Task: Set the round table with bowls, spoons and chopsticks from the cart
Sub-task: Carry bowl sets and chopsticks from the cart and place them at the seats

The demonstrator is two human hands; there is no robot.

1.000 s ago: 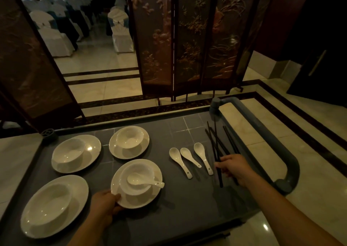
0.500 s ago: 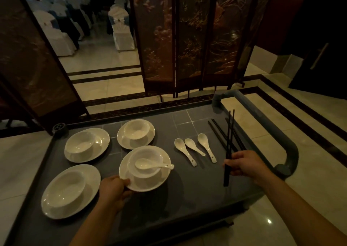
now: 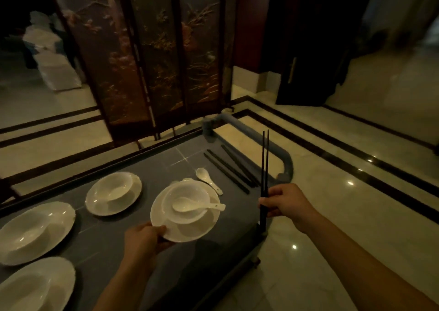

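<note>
The left hand (image 3: 145,242) gripped the near rim of a glossy white plate (image 3: 190,234), thumb on top, over the grey cart (image 3: 114,234). On the plate sat a white bowl (image 3: 175,192) with a white spoon (image 3: 197,207) lying in it, handle over the right edge. The right hand (image 3: 285,202) pinched two thin black chopsticks (image 3: 264,163) upright beside the cart's right end, where more chopsticks (image 3: 228,168) lay.

1. On the cart (image 3: 166,166), three plates with bowls (image 3: 95,206) lie left of the rightmost plate (image 3: 190,233).
2. A spoon (image 3: 187,206) lies in its bowl (image 3: 190,192).
3. Behind it lies a loose spoon (image 3: 206,179), with loose chopsticks (image 3: 226,173) to its right.
</note>
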